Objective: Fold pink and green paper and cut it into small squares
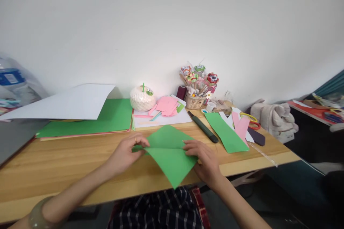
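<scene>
A green sheet of paper (pixel 172 162) lies between my hands, turned like a diamond, with a crease running across its middle. One corner points at me and reaches over the table's front edge. My left hand (pixel 131 150), with a ring on one finger, pinches the paper's left corner. At the right corner, my right hand (pixel 202 159) grips the same sheet, fingers on top and the thumb mostly hidden. Just beyond it rests a dark green cutter knife (pixel 203 127), and a cut green strip (pixel 227 132) lies to its right.
Pink paper squares (pixel 167 105) lie on white sheets beside a white fruit-shaped object (pixel 142 98). A basket (pixel 195 101) of wrapped flowers stands by the wall. Scissors (pixel 254 121) lie at right among paper scraps. Stacked coloured sheets (pixel 118 114) and a curling white sheet (pixel 72 102) are left.
</scene>
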`<state>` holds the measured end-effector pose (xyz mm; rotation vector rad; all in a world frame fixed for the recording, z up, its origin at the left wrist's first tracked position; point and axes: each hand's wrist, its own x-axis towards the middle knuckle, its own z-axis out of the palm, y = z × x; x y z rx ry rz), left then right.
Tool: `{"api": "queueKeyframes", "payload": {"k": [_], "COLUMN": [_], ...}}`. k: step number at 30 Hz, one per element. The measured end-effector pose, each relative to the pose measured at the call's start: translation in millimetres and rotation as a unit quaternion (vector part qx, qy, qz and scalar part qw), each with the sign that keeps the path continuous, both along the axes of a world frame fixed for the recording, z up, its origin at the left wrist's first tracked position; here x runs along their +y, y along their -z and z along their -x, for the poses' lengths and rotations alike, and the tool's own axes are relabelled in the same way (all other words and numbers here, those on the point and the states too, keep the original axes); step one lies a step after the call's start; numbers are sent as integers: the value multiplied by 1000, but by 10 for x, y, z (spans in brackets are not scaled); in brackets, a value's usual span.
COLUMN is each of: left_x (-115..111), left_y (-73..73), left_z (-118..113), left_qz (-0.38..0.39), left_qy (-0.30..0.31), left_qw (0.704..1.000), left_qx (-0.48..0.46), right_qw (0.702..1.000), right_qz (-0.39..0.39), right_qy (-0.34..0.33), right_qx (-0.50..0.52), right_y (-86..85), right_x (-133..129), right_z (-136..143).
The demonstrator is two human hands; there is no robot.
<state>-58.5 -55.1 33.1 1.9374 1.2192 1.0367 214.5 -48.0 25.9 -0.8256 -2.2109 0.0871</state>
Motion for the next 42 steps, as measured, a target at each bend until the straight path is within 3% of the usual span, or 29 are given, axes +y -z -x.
{"api": "queueKeyframes", "payload": {"k": [4, 8, 11, 15, 19, 22, 27, 31, 34, 37, 39, 42], "left_x": [-186, -312, -334, -289, -124, 53, 140, -47, -250, -452, -561, -640], "left_y": [3, 44, -16, -139, -120, -54, -45, -137, -161, -89, -10, 109], "left_z": [150, 249, 281, 152, -78, -122, 66, 259, 398, 505, 514, 391], "left_qz": [-91, -57, -22, -11, -73, -53, 15, 24, 54, 105, 134, 134], "left_qy": [84, 140, 182, 222, 273, 310, 261, 256, 229, 137, 41, -62], "left_qw": [988, 962, 938, 926, 898, 881, 896, 921, 946, 974, 985, 989], "left_qx": [87, 228, 295, 305, 337, 353, 360, 292, 225, 148, 98, 26], "right_qw": [995, 988, 974, 936, 916, 909, 915, 936, 963, 981, 973, 952], "right_qz": [22, 94, 176, 303, 337, 344, 291, 196, 162, 165, 167, 179], "right_qy": [-82, -78, -77, -112, -150, -153, -128, -117, -87, 45, 151, 244], "right_qx": [-55, -99, -122, -139, -160, -181, -248, -269, -196, -87, -47, -47], "right_y": [63, 67, -23, -162, -241, -278, -180, 30, 133, 167, 178, 213], "right_x": [-60, -113, -116, -91, -69, -74, -139, -175, -181, -201, -213, -212], "right_z": [-24, -26, -24, 19, 84, 86, 11, -85, -136, -101, -39, 58]}}
